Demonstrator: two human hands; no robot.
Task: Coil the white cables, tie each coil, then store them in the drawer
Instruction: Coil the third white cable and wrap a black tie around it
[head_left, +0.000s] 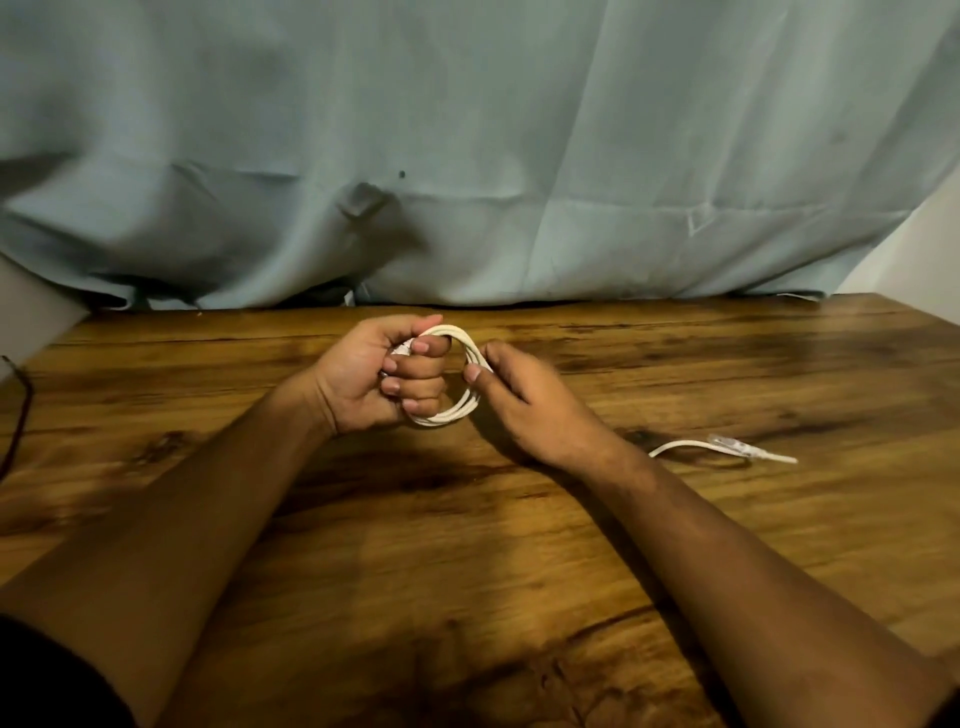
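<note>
Head view: multi-loop white cable coil (457, 411) in left hand (363, 379) fist, right hand (530, 405) pinch.

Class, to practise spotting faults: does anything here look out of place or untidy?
Only a loose white cable end with its plug, lying on the table right of the right hand, outside the coil the left hand grips.

I see a smooth white plastic-looking cable (470, 358), glossy grained wood table (675, 374) beneath my hands, matt creased cloth (519, 130) beyond.
</note>
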